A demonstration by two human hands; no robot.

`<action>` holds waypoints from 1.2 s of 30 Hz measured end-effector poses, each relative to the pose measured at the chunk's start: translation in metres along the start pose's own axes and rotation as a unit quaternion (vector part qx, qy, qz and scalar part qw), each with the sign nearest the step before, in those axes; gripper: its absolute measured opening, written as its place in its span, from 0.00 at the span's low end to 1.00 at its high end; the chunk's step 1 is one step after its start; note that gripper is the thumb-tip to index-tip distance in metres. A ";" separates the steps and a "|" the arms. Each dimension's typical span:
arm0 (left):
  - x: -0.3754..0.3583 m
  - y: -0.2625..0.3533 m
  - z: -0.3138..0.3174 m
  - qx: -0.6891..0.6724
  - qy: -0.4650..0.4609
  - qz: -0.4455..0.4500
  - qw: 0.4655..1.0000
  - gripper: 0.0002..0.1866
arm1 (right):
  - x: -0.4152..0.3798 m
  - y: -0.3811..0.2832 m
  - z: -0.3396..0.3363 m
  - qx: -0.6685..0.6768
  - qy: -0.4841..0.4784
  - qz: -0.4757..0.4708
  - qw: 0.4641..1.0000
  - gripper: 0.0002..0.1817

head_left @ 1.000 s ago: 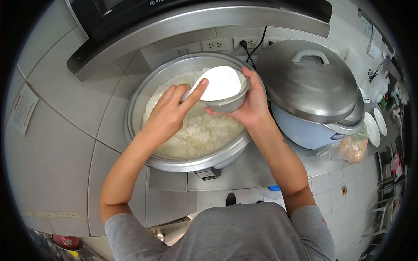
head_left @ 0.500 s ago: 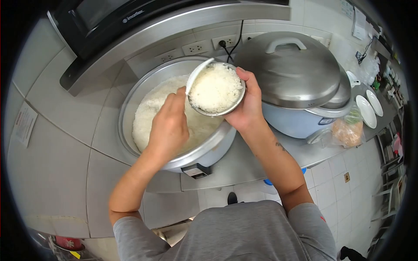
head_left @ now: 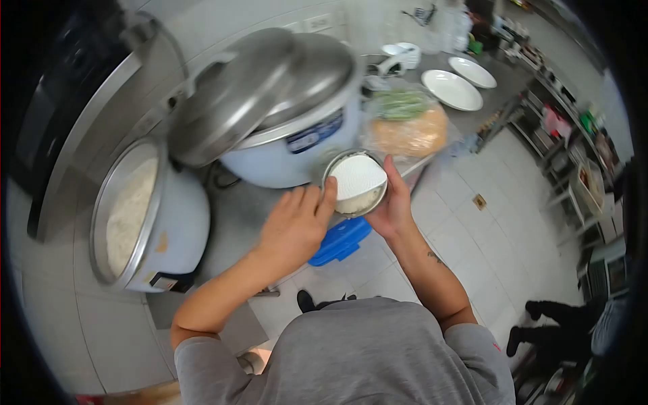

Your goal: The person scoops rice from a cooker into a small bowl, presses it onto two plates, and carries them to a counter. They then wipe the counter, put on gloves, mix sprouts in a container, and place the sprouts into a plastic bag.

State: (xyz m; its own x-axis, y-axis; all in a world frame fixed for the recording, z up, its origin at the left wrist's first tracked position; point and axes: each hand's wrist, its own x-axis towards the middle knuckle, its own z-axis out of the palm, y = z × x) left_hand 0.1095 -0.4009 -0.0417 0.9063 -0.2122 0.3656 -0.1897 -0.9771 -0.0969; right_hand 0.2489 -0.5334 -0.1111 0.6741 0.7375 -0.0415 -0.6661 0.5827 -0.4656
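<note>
My left hand is closed around a white rice paddle, its handle hidden by the fingers. The paddle's textured blade lies flat across the top of a small metal bowl. White rice shows in the bowl below the blade. My right hand grips the bowl from its right side, thumb up along the rim. Both hands are in front of the counter edge, away from the open rice cooker, which stands at the left with rice inside.
A second large cooker sits behind the bowl, with metal lids stacked on it. Bagged food and white plates are on the counter. A blue lid is below its edge. Another person's legs show at lower right.
My view and both hands have swung right, away from the open cooker. The paddle went from the bowl's left rim to lying flat over the rice.
</note>
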 end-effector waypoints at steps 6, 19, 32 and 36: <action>0.094 0.037 0.044 -0.063 0.044 0.072 0.994 0.34 | -0.030 -0.099 -0.069 0.002 0.079 -0.010 0.997 0.36; 0.264 0.045 0.206 -0.310 0.010 0.053 0.949 0.38 | 0.053 -0.255 -0.203 -0.001 0.037 0.124 0.992 0.36; 0.435 0.022 0.193 -0.456 -0.072 -0.195 0.865 0.28 | 0.179 -0.382 -0.225 0.065 0.096 0.003 0.993 0.36; 0.446 0.042 0.240 -0.397 -0.067 -0.121 0.908 0.31 | 0.215 -0.399 -0.234 0.061 0.075 0.028 0.995 0.32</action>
State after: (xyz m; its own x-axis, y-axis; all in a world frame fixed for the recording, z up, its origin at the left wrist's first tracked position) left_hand 0.5967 -0.5322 -0.1047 0.9854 -0.0370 0.1662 -0.1426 -0.7121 0.6875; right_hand 0.7338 -0.6874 -0.1413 0.6691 0.7159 -0.1996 -0.7313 0.5865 -0.3481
